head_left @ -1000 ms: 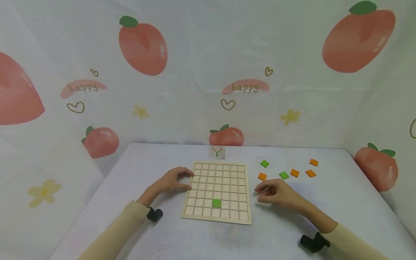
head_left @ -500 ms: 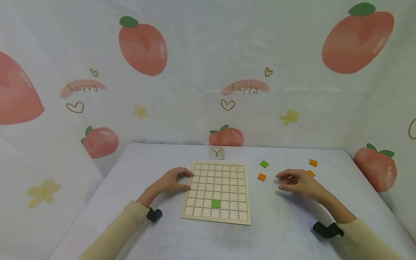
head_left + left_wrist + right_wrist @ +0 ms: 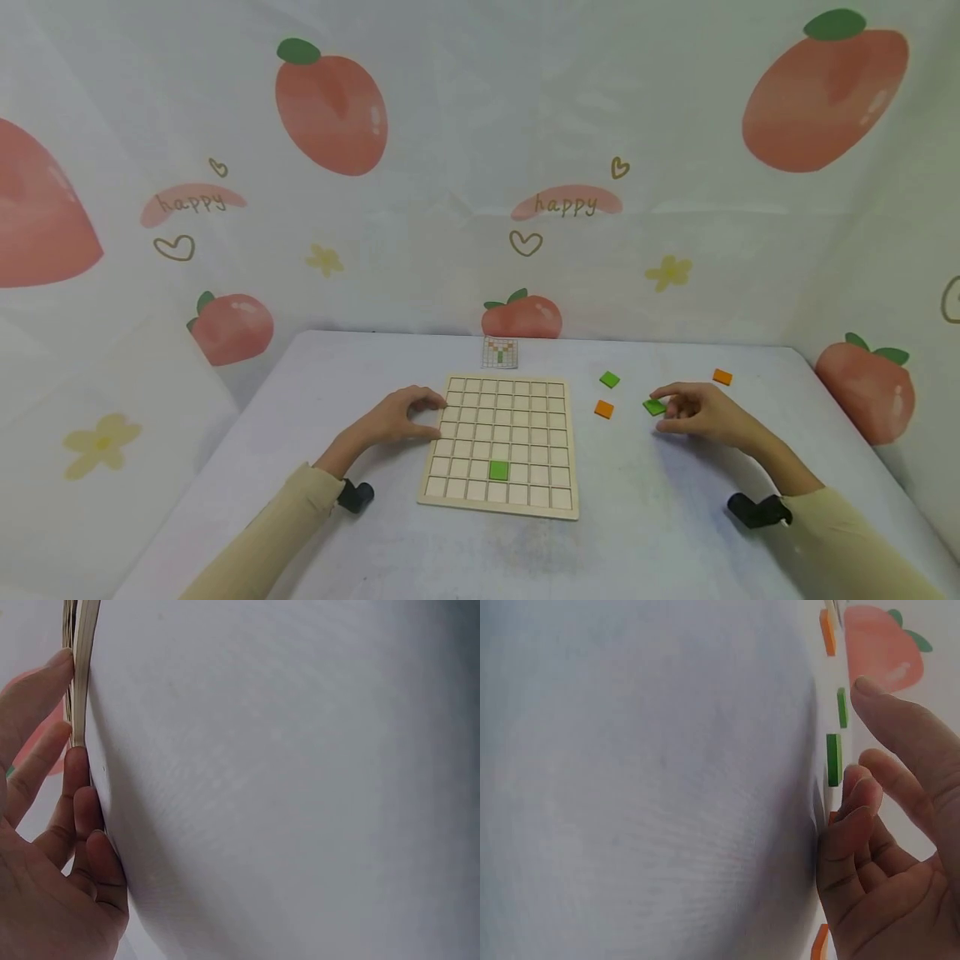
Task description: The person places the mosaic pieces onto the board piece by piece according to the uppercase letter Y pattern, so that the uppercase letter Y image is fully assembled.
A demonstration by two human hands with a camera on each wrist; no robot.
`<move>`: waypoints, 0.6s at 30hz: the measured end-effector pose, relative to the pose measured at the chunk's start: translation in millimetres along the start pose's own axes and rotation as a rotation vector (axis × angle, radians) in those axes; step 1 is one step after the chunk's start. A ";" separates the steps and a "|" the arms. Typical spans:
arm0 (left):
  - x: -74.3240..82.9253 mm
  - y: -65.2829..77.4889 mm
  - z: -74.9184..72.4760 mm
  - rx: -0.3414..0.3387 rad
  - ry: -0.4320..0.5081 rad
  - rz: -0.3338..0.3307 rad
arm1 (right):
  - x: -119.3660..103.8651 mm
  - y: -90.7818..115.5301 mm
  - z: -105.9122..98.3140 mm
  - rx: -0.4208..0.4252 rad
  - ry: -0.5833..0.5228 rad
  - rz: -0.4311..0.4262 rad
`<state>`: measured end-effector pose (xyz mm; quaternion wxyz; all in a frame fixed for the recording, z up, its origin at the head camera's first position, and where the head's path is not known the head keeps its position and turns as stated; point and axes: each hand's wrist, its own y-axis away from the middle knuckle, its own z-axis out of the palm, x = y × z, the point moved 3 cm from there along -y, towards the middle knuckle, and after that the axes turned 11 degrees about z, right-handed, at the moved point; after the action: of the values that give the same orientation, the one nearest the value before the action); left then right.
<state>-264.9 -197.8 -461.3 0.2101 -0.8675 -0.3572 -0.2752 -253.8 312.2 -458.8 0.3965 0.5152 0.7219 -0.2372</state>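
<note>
My left hand (image 3: 399, 415) is at the left edge of a pale wooden grid board (image 3: 501, 510), thumb and fingertips against its rim. In the left wrist view, the fingertips (image 3: 77, 766) meet the board's edge (image 3: 85, 667). One green square tile (image 3: 498, 471) lies in a cell near the board's front. To the right, my right hand (image 3: 708, 412) hovers low over the table by another green tile (image 3: 654, 407), thumb and fingers apart. In the right wrist view, that green tile (image 3: 834, 760) lies flat beyond the fingertips. Part of an orange tile is hidden behind the fingers.
A green tile (image 3: 610, 379) and an orange tile (image 3: 603, 409) lie between board and right hand. Another orange tile (image 3: 722, 377) sits behind that hand. A small card with a coloured grid pattern (image 3: 500, 352) lies behind the board. The patterned backdrop (image 3: 450, 267) rises at the table's back.
My right hand has moved right and away from me, from beside the board to the loose tiles, and now covers some orange ones. The left hand and board have stayed put.
</note>
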 end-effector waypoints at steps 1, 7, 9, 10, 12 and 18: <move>0.1 0.2 -0.2 0.001 0.000 0.003 | 0.8 -1.0 -0.2 0.001 0.009 0.005; 0.8 1.0 -0.3 0.002 0.008 0.006 | 1.4 -5.3 -1.8 0.009 0.035 0.030; 0.2 1.1 0.1 0.001 0.011 0.002 | 1.9 -7.2 -2.2 0.014 0.042 0.030; -0.3 1.0 0.2 0.001 0.011 0.002 | 2.8 -8.4 -2.1 0.019 0.049 0.028; -1.4 0.8 0.7 0.002 0.007 0.002 | 3.5 -10.2 -1.8 0.027 0.058 0.025; -3.0 -0.2 0.5 0.000 -0.013 0.005 | 2.7 -13.6 -1.0 0.036 0.081 0.032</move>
<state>-266.6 -198.8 -463.5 0.2084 -0.8702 -0.3561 -0.2693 -267.2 309.6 -461.3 0.3614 0.5427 0.7247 -0.2228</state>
